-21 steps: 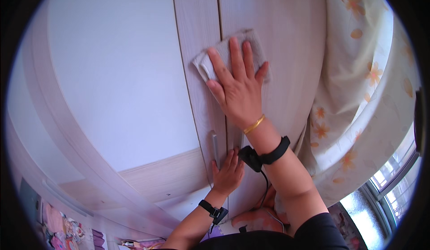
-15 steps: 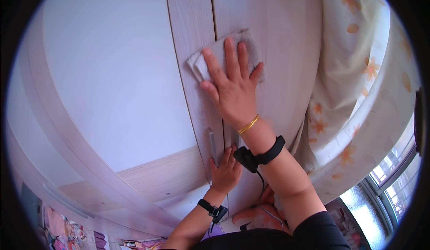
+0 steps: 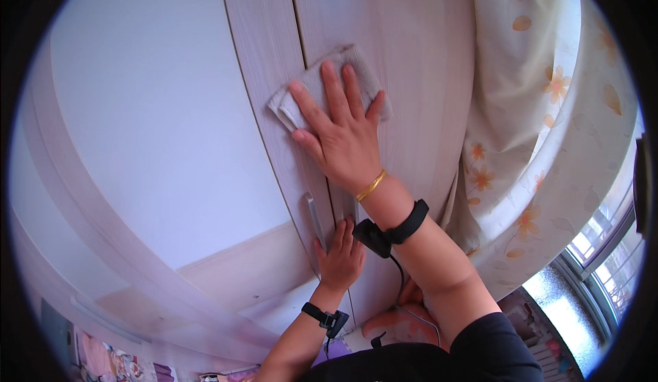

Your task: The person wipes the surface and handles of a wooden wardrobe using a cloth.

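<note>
My right hand (image 3: 346, 139) lies flat with its fingers spread on a folded greyish-beige cloth (image 3: 373, 84). It presses the cloth against the pale wood-grain wardrobe doors (image 3: 404, 53), across the dark gap between them. The thumb rests outside the cloth's lower left edge. Lower down, my left hand (image 3: 340, 262) leans against the doors with its fingers stretched upward and nothing visible in it. Those fingers are beside the door handles, between the left handle (image 3: 314, 221) and the partly hidden right one.
A cream curtain with orange flowers (image 3: 521, 121) hangs close on the right, beside a barred window (image 3: 600, 245). Left of the doors is a large white panel (image 3: 164, 121). A black cable (image 3: 399, 279) runs down from my right wrist strap. Assorted items (image 3: 113, 361) lie at the lower left.
The doors and curtain have shifted left in the picture as the view turned. My right hand still presses the cloth near the same spot on the doors; my left hand stays by the handles.
</note>
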`<state>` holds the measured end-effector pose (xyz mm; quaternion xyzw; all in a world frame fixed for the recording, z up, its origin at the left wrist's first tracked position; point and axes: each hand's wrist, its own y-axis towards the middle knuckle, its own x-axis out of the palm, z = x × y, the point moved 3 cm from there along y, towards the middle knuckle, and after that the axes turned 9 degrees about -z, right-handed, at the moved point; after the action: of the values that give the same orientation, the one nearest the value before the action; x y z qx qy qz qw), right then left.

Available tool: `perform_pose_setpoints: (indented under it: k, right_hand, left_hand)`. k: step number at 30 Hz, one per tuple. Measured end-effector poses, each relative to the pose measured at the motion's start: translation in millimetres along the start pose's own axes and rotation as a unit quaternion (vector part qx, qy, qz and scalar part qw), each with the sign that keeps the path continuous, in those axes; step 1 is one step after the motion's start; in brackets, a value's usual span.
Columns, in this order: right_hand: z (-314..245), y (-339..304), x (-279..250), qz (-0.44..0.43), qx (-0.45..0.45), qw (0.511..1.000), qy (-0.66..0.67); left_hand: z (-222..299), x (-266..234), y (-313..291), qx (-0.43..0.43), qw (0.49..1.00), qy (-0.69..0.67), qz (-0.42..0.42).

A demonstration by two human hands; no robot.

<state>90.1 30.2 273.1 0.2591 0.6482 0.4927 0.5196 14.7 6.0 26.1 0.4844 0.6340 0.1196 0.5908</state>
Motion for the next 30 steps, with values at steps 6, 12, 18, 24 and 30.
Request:
perform_pose_setpoints:
  k: [6,12,18,24,30]
  right_hand:
    - [2,-30,16,-0.010,0.009,1.000,0.012]
    - [3,8,-5,0.010,-0.006,1.000,-0.019]
    - [-2,-24,14,0.002,0.007,1.000,0.003]
    - [-2,-3,5,0.008,-0.006,1.000,-0.007]
    - [-11,9,-1,0.006,0.005,1.000,-0.004]
  left_hand:
    - [-2,-7,4,0.004,0.999,-0.046,0.002]
    - [2,6,-5,-0.001,1.000,-0.024,0.001]
    - [-1,-3,-1,-0.012,1.000,0.000,-0.019]
    - [1,0,2,-0.016,1.000,0.004,0.011]
    - [1,6,-2,-0.010,1.000,0.005,0.013]
